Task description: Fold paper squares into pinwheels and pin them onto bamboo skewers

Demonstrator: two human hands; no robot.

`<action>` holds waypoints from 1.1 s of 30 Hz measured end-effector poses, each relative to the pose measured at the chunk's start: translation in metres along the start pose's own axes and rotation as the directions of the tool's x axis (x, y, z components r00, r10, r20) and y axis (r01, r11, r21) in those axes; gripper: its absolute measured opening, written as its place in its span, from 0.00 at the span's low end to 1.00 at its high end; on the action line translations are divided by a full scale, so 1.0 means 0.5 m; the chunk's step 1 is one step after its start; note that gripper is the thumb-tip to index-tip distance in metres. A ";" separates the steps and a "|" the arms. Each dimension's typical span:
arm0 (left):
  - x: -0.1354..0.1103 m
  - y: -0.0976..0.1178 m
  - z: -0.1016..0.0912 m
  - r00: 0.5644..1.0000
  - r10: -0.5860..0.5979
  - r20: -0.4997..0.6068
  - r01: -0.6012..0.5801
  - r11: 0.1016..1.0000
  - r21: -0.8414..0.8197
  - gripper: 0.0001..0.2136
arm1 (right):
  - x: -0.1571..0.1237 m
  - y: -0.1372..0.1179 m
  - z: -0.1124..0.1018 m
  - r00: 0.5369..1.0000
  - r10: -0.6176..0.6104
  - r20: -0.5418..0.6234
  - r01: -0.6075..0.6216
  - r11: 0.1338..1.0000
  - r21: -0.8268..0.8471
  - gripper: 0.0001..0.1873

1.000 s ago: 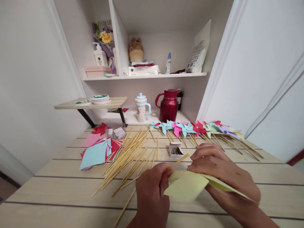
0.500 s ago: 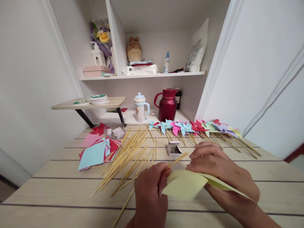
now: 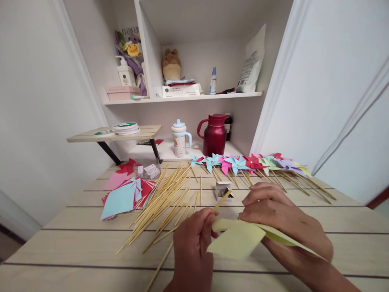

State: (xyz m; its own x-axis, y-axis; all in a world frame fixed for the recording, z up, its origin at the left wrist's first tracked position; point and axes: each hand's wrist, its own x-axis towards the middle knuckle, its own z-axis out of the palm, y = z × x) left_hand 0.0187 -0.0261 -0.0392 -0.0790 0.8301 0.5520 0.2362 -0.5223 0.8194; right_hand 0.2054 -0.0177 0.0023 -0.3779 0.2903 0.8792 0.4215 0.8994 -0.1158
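Observation:
My left hand [image 3: 193, 245] is closed around a thin wooden stick [image 3: 221, 201] whose tip points up and to the right. My right hand [image 3: 282, 221] pinches the folded centre of a pale yellow paper pinwheel [image 3: 240, 241], held just right of the stick. Both hands hover over the near middle of the wooden table [image 3: 75, 243]. Behind the stick's tip sits a small open box of pins [image 3: 224, 190].
A loose pile of wooden sticks [image 3: 164, 200] lies to the left, with stacked coloured paper squares [image 3: 124, 196] beyond it. A row of finished pinwheels [image 3: 252, 164] lies along the back. A red jug [image 3: 215, 134] and a cup [image 3: 180, 139] stand behind.
The stick in my left hand has tilted more upright, its tip now over the pin box. The yellow pinwheel and my right hand have barely moved.

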 end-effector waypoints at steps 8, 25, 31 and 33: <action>0.001 -0.003 -0.001 0.999 -0.011 0.033 0.012 1.000 -0.028 0.12 | -0.004 0.001 -0.001 1.000 0.009 0.001 -0.009 1.000 -0.014 0.13; 0.012 -0.019 -0.009 0.916 0.393 -0.082 -0.369 0.904 0.214 0.10 | -0.014 0.003 -0.004 0.999 0.035 0.005 -0.035 0.999 -0.027 0.17; 0.011 -0.019 -0.011 0.899 0.424 -0.109 -0.387 0.886 0.256 0.11 | -0.014 0.004 -0.003 0.999 0.048 -0.003 -0.048 0.998 -0.033 0.16; 0.009 -0.021 -0.010 0.900 0.419 -0.119 -0.384 0.892 0.241 0.11 | -0.013 0.004 -0.003 0.999 0.042 0.000 -0.042 0.999 -0.024 0.17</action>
State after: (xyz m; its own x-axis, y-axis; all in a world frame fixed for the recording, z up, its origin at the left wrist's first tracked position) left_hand 0.0111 -0.0178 -0.0447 -0.0873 0.5048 0.8588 0.4739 -0.7373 0.4815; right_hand 0.2099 -0.0182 -0.0032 -0.3601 0.3281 0.8733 0.4569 0.8782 -0.1416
